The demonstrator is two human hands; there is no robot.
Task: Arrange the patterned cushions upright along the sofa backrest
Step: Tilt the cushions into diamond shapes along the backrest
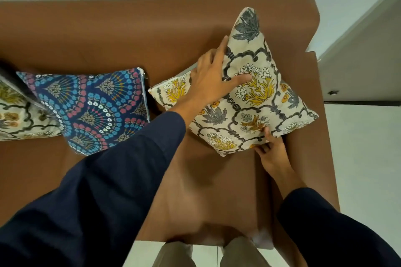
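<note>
A cream cushion [260, 102] with grey leaves and yellow flowers leans tilted on one corner against the brown sofa backrest [130, 28], at the sofa's right end. My left hand [213, 73] grips its upper left edge, thumb pressed on the front. My right hand [271, 149] holds its lower edge from underneath. A dark blue cushion [93, 108] with blue and red flowers lies tilted against the backrest in the middle. Another cream cushion [19, 115] lies at the far left, partly cut off by the frame.
The sofa's right armrest [312, 158] runs close beside the held cushion. The brown seat [206, 191] stretches in front of me. White floor tiles and a wall corner lie to the right. My legs stand at the seat's front edge.
</note>
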